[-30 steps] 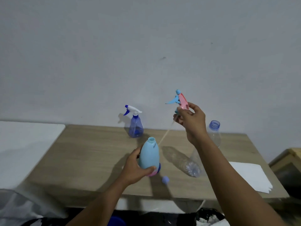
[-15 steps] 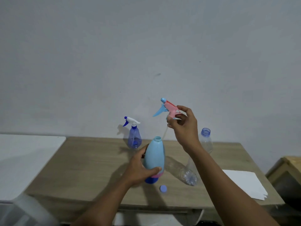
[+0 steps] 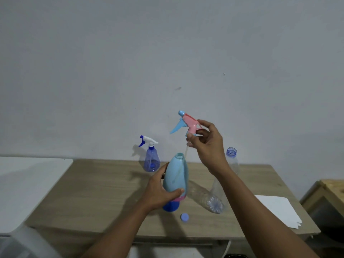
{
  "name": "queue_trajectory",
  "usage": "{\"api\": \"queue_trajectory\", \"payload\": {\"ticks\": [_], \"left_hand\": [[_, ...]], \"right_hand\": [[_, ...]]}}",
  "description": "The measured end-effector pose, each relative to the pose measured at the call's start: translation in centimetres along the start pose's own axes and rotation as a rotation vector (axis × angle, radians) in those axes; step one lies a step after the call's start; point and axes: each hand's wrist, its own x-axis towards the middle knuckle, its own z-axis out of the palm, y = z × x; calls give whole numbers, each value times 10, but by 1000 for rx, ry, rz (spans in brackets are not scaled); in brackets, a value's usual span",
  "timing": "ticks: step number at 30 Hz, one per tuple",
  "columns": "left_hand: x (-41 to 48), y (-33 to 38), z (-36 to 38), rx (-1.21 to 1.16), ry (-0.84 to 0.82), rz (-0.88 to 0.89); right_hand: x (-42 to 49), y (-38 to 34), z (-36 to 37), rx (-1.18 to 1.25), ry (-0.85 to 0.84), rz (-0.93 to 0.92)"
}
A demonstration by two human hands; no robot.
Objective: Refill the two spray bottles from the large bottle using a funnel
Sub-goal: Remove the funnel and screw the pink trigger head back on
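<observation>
My left hand (image 3: 160, 192) grips a light blue spray bottle (image 3: 176, 175) with a pink band and dark blue base, held just above the wooden table (image 3: 96, 192); its neck is open. My right hand (image 3: 206, 144) holds the pink and blue spray head (image 3: 188, 123) above that neck, and its dip tube hangs down beside the bottle. A second, translucent blue spray bottle (image 3: 151, 159) with a white and blue head stands behind. The large clear bottle (image 3: 229, 175) stands uncapped at right, partly hidden by my right arm. No funnel is visible.
A small blue cap (image 3: 184, 218) lies on the table in front of the light blue bottle. White paper sheets (image 3: 277, 209) lie at the table's right end. A white surface (image 3: 28, 183) adjoins the left side, and a wooden box (image 3: 327, 198) stands at far right.
My right hand has brought the spray head down and left toward the light blue bottle's neck. My left hand has lifted and shifted the bottle slightly. The camera has tilted up.
</observation>
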Motion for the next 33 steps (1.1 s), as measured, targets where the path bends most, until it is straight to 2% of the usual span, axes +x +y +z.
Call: {"api": "queue_trajectory", "payload": {"ticks": [7,14,20,25,33], "left_hand": [[1,3,-6,-56,-5,8],[0,3,-7,-86,-42,5],[0,8,-7,-85,-9,33],[3,16,-4,-87,64,102],[8,17,-6,-113,33,79]], "right_hand": [[14,-16,-2,181,168,-22],[27,-30,-4,194,235,-110],[20,-8,3,73,110,-89],[10,10,6,-44,-13,2],[10,22,5,-127,-115,82]]}}
